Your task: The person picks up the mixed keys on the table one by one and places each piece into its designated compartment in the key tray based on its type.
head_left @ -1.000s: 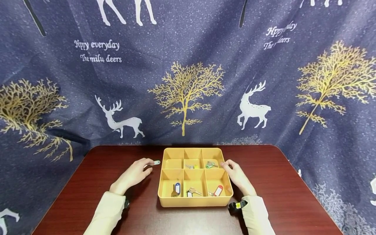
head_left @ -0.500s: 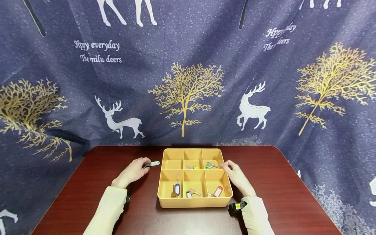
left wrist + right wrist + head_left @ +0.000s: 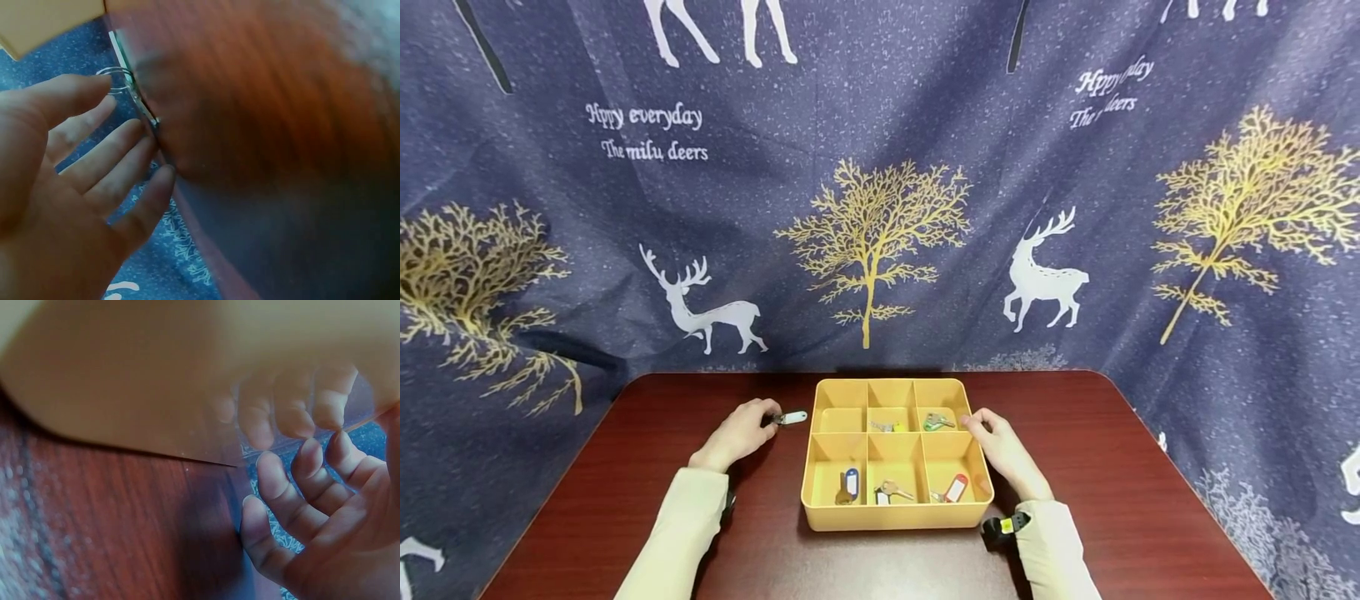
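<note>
A key point(image 3: 780, 420) with a whitish tag point(image 3: 794, 417) is left of the yellow divided box point(image 3: 842, 518). My left hand point(image 3: 736, 435) is at its ring; in the left wrist view the thumb and index tips meet about the key ring point(image 3: 114, 70), with the other fingers loosely bent. The key and tag are low, close to the tabletop. My right hand point(image 3: 1009, 450) holds the box's right wall near the back compartment. In the right wrist view its fingers point(image 3: 275, 478) are against the outer side, mirrored in the glossy wall; the thumb is mostly hidden.
Tagged keys lie in several compartments: blue point(image 3: 852, 482), black point(image 3: 882, 497), red point(image 3: 956, 488), green point(image 3: 936, 422) and yellow point(image 3: 898, 427). The back left compartment shows no key. A reddish-brown table point(image 3: 625, 475) ends at a dark blue deer-print cloth point(image 3: 955, 333).
My left hand has drawn slightly left and curled in at the ring, and the whitish tag has shifted a little left with it. The right hand stays at the box wall.
</note>
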The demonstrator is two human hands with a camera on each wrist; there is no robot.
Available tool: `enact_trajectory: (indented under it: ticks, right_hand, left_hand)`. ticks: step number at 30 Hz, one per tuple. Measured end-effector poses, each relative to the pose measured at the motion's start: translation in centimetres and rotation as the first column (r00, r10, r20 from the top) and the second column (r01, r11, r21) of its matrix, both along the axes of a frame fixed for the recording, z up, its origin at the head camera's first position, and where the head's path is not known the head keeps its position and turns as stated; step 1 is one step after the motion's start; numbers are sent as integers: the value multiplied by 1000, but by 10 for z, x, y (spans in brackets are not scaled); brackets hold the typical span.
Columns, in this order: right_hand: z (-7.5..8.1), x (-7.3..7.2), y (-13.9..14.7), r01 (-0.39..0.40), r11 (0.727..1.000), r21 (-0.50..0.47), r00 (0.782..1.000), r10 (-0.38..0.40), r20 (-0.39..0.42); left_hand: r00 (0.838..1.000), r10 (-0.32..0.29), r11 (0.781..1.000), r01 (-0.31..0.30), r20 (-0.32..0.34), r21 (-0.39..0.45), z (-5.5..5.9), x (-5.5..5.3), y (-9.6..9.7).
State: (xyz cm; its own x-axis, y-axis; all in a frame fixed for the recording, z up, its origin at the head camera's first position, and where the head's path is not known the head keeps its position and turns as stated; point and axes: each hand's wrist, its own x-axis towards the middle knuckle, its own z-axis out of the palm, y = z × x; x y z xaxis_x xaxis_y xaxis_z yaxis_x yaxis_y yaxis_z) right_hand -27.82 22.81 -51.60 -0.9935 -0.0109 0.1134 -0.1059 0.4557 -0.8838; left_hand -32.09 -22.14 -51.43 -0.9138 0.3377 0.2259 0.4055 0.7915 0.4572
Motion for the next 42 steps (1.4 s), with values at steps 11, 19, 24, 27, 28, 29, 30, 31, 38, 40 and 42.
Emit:
enact_trajectory:
  ticks: [11,19,24,27,28,29,30,31,38,40,42]
  right_hand:
    - [0,0,0,6,1000,27,1000,-6,-8]
    - [0,-1,1,-7,1000,20,1000,7,-19]
    - [2,1,-1,-18,998,-53,999,19,26]
    - [3,1,0,-19,998,-67,999,20,26]
    - [2,1,0,-16,998,-61,1000,18,23]
    - [2,1,0,-17,998,-57,1000,18,21]
    - [2,1,0,-18,998,-53,1000,19,20]
    - [2,1,0,-15,999,-45,1000,16,16]
    - [0,1,0,-4,1000,-28,1000,5,3]
    - [0,1,-1,-9,999,-42,1000,10,11]
    - [1,1,0,-11,999,-46,1000,12,12]
  left_hand:
    - [999,35,997,-36,-9,-63,3,-3,5]
    - [999,31,998,-30,28,-59,5,-10,5]
    - [997,30,997,-25,77,-68,4,-16,4]
    - [996,21,998,-16,82,-59,4,-18,4]
    - [997,13,999,-9,82,-53,4,-18,4]
    - [997,4,999,0,81,-44,4,-18,4]
    - [996,-2,1000,5,91,-28,4,-18,4]
    - [995,-6,1000,8,99,-14,4,-17,4]
    - [984,2,999,-10,177,45,6,-12,4]
    - [983,30,999,-35,182,24,6,-11,2]
    - [981,48,999,-51,188,9,6,-10,0]
